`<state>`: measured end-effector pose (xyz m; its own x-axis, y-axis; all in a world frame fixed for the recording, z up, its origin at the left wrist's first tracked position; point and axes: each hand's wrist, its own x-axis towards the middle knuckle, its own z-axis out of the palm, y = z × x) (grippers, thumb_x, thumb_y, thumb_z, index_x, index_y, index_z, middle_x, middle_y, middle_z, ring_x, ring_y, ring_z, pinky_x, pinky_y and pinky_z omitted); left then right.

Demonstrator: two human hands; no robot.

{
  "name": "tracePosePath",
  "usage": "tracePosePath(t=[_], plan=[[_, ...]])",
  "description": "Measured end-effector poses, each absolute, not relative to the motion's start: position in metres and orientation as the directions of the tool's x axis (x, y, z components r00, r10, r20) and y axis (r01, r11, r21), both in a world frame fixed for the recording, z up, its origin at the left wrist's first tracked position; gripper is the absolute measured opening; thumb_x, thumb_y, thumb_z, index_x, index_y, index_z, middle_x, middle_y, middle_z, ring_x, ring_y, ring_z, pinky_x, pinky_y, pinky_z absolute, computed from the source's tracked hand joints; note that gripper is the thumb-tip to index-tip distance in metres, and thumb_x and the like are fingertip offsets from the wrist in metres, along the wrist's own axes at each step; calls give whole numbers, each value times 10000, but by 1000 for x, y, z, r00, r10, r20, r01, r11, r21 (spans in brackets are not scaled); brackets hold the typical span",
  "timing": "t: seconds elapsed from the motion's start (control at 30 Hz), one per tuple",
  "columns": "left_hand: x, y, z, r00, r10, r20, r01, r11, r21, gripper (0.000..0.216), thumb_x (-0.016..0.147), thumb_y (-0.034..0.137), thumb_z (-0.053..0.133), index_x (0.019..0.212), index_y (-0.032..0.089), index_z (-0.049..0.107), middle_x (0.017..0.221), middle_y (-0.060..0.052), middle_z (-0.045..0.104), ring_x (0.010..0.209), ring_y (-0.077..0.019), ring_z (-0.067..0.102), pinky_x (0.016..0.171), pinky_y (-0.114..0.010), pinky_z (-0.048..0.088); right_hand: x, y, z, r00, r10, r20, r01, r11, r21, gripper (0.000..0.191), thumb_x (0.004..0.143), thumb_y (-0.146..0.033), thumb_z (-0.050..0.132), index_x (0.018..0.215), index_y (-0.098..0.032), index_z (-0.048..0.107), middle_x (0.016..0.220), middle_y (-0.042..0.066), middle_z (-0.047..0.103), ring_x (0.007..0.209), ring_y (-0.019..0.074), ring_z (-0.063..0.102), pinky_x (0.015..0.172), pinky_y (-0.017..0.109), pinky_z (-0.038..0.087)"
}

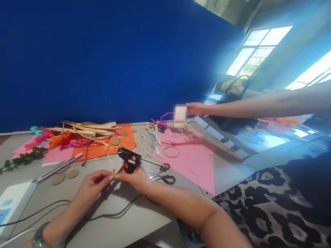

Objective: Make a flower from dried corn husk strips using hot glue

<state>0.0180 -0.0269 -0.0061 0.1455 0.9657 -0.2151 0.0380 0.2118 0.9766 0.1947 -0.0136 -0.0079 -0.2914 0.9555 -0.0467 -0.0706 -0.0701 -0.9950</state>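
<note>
My left hand is closed, its thumb and fingers pinching a pale strip of dried husk. My right hand is wrapped round a black hot glue gun, whose nozzle points left and whose glue stick sticks out at the back. The right thumb reaches over to the strip close to my left fingertips. Just beyond my right wrist lie black-handled scissors. A black cord runs across the table under my arms.
Brown oval pieces lie left, near a utility knife and a white box. Husk strips and coloured pipe cleaners cover orange paper. Pink paper lies right. A co-worker's hand holds a blurred-out item.
</note>
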Motion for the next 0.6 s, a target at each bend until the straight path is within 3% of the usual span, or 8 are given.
tracePosePath(t=[0.07, 0.27, 0.6], plan=[[22, -28, -5, 170, 965, -198, 48, 193, 980, 358, 598, 464, 775, 698, 134, 678, 501, 15, 564, 464, -100, 443, 441, -197, 326, 195, -15, -11, -297, 954, -32, -27, -42, -999, 261, 647, -364, 784, 765, -155, 681, 642, -14, 606, 556, 103, 507, 534, 233, 426], [22, -27, -10, 207, 968, -138, 64, 127, 990, 278, 630, 409, 759, 675, 146, 683, 511, 12, 575, 470, -100, 442, 442, -201, 333, 192, -13, -21, -237, 970, -44, -155, -82, -984, 297, 612, -306, 795, 779, -173, 588, 667, -19, 638, 545, 107, 542, 545, 239, 449], [18, -25, -14, 261, 959, -109, 83, 90, 992, 216, 685, 359, 733, 708, 148, 690, 574, 9, 613, 489, -83, 439, 452, -180, 332, 192, -12, -12, -237, 968, -87, -164, -128, -978, 306, 602, -274, 785, 791, -168, 568, 646, -26, 636, 525, 100, 525, 529, 235, 431]])
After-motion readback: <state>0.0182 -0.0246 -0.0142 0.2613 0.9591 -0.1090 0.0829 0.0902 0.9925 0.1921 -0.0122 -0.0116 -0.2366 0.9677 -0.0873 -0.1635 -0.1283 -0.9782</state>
